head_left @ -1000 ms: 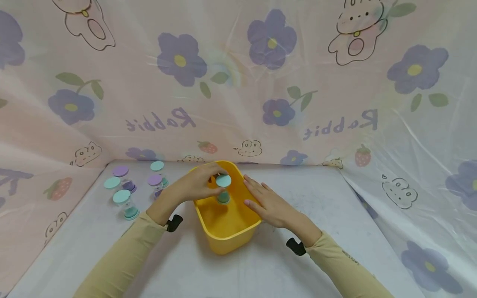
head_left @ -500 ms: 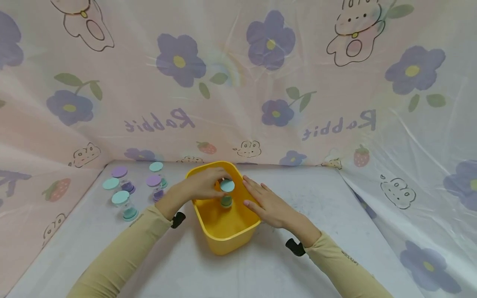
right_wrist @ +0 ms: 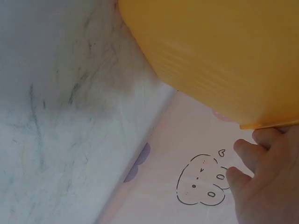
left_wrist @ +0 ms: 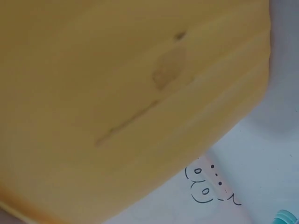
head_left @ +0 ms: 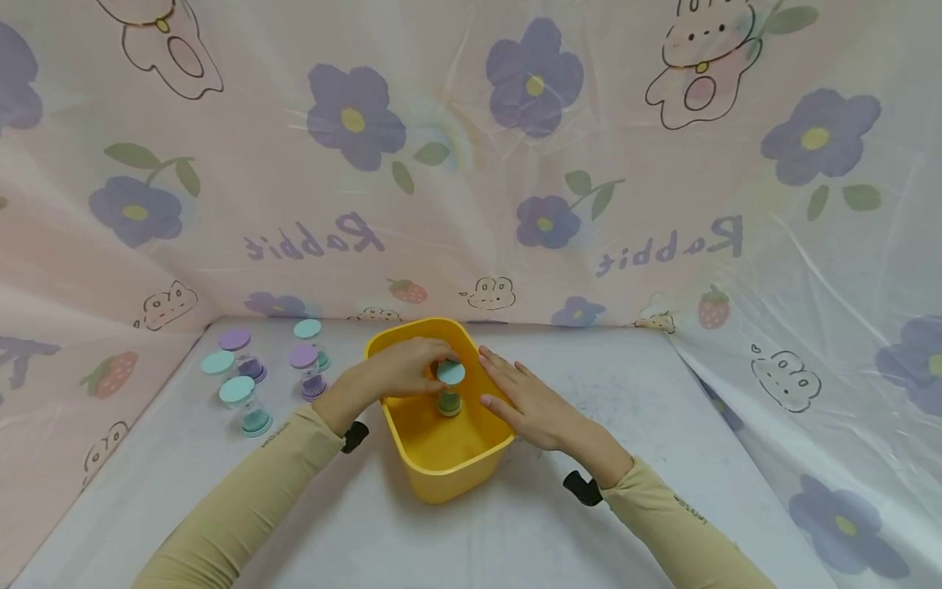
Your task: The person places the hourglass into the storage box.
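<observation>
In the head view, a small hourglass (head_left: 450,402) with pale teal caps and green sand stands inside a yellow bin (head_left: 458,472). My left hand (head_left: 401,370) reaches over the bin's left rim, pinching that hourglass near its top between thumb and fingers. Flat against the right rim lies my right hand (head_left: 533,409), its fingers straight. The right wrist view has the right hand (right_wrist: 268,172) with fingertips at the bin's edge. Only the outside of the bin (left_wrist: 140,93) fills most of the left wrist view; the left hand's grip is hidden there.
Several more hourglasses stand left of the bin: teal-capped ones (head_left: 255,420) (head_left: 307,329) and purple-capped ones (head_left: 313,384) (head_left: 235,340). A teal cap (left_wrist: 284,218) shows at the left wrist view's corner. A printed curtain (head_left: 471,164) rises behind the white table (head_left: 611,532).
My left hand has lowered the teal-capped hourglass deeper into the bin and slightly toward me. The right hand keeps its place on the rim.
</observation>
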A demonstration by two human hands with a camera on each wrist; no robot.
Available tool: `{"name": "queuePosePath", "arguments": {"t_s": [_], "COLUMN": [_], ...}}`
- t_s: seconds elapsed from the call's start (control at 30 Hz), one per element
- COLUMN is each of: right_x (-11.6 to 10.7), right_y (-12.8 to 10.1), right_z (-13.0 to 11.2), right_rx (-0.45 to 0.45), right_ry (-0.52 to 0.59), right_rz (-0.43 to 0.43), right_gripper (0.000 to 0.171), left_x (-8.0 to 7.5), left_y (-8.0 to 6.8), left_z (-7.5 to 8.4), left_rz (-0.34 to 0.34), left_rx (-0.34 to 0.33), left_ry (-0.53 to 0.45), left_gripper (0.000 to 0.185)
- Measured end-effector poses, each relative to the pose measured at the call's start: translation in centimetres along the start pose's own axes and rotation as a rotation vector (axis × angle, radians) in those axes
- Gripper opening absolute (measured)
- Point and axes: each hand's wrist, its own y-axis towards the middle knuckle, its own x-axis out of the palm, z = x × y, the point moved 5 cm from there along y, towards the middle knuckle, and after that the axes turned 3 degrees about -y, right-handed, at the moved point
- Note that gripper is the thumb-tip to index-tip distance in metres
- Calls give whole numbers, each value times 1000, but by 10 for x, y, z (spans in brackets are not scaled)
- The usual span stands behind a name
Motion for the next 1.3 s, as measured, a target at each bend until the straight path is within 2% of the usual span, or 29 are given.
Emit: {"name": "queuePosePath", "arguments": {"t_s": [0.7, 1.1, 1.3], "right_x": [-1, 1, 0], "right_y": [2, 1, 0], "right_z": [-3, -1, -2], "right_rx": [-4, -5, 2], "right_ry": [8, 10, 23], "right_rz": [1, 9, 7], "right_gripper": [69, 69, 69], "left_x": [3, -2, -15], "left_y": [-1, -7, -17], "left_z": [-1, 2, 4], "left_rz": [-8, 58, 148], "left_rx": [0, -6, -14], "left_ry": [54, 76, 80], "left_gripper": [41, 39, 39]}}
